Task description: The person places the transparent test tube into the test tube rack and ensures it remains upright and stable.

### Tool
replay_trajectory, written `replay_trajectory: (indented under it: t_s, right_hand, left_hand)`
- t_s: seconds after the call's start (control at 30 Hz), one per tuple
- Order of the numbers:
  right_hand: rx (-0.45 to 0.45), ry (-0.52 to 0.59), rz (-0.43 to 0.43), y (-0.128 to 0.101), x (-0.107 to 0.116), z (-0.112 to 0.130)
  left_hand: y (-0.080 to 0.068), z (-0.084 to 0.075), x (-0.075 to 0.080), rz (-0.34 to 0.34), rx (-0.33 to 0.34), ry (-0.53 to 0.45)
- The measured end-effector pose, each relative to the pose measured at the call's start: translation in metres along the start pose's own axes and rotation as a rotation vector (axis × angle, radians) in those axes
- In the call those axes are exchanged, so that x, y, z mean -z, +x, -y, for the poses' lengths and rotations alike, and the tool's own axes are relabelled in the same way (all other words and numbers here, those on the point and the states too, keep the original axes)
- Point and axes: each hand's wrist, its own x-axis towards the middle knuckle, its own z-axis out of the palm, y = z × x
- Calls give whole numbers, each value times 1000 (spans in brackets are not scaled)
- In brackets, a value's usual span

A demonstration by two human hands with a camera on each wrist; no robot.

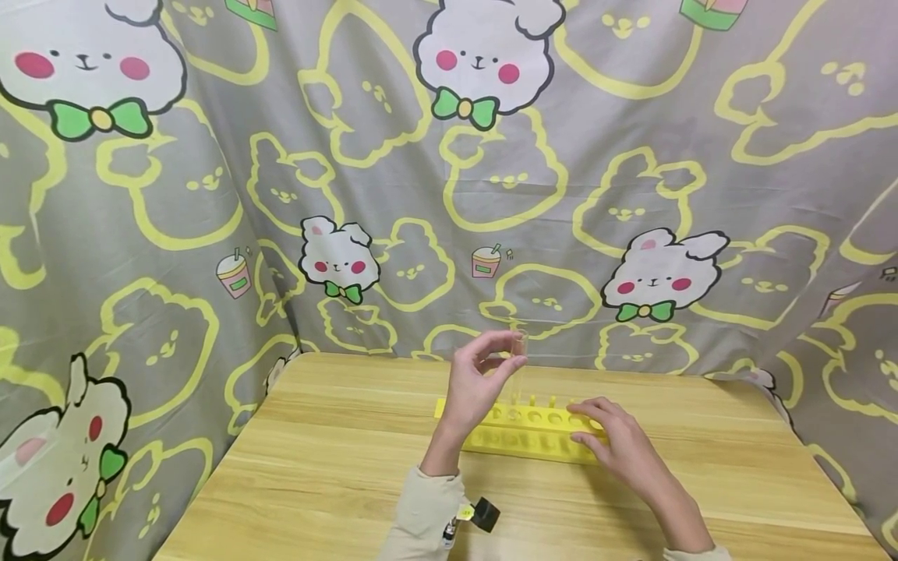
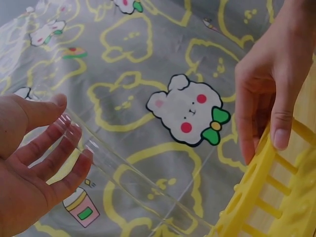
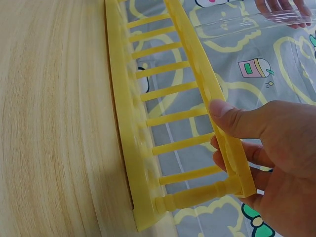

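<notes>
A clear test tube (image 1: 517, 382) stands nearly upright over the yellow test tube rack (image 1: 522, 449). My left hand (image 1: 475, 382) pinches it near its upper end between thumb and fingers. In the left wrist view, the tube (image 2: 133, 173) runs down to the rack's top plate; whether its lower end is inside a hole cannot be told. At the rack's right end, my right hand (image 1: 624, 446) grips the top plate. Seen from the right wrist, the thumb lies on one side of the rack (image 3: 185, 195) and fingers on the other.
The rack stands on a wooden table (image 1: 337, 452), toward its far edge. Behind the table hangs a grey curtain (image 1: 400, 195) with cartoon rabbits; it also covers the sides. A small black object (image 1: 486, 514) sits by my left wrist.
</notes>
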Motion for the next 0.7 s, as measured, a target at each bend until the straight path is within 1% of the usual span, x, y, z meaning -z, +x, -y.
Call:
replay_trajectory:
  t_s: [0.2,0.4,0.7]
  right_hand:
    - [-25,1,23,0,0,-1]
    - [-40,11,33,0,1,-1]
    - [-31,9,26,0,1,-1]
  left_hand:
    - [-1,3,-2,-8,-3,-5]
    - [-1,6,-3,3,-6,12]
    - [-2,9,-4,-3,-16,13]
